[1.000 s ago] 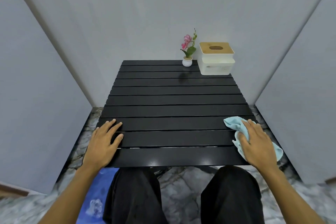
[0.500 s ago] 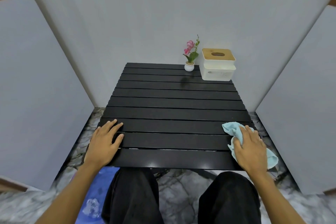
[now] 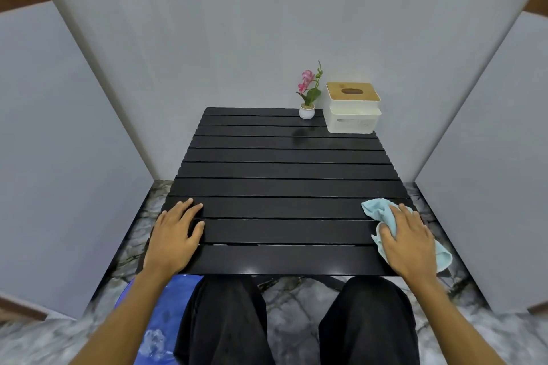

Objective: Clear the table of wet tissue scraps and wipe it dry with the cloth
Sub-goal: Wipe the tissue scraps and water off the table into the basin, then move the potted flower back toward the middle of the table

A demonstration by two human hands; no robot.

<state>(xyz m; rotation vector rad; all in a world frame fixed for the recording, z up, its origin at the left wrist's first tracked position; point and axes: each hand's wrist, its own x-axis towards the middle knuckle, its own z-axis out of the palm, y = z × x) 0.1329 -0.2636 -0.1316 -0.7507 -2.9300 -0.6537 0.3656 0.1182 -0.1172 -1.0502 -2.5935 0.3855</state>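
Note:
The black slatted table (image 3: pixel 284 184) fills the middle of the head view. My left hand (image 3: pixel 175 234) lies flat on its near-left corner, fingers apart, holding nothing. My right hand (image 3: pixel 407 240) presses on the light blue cloth (image 3: pixel 378 210) at the near-right corner, its fingers bunching the fabric; part of the cloth hangs over the table's right edge. I see no tissue scraps on the slats. A dull wet-looking smear (image 3: pixel 299 133) shows in front of the flower pot.
A small white pot with a pink flower (image 3: pixel 307 111) and a white tissue box with a wooden lid (image 3: pixel 351 109) stand at the far right. A blue bin (image 3: pixel 160 323) with white scraps sits by my left knee. Grey panels close in on both sides.
My right hand has drawn the cloth slightly inward and gathered it more under the fingers. The left hand stays put. The view has shifted a little.

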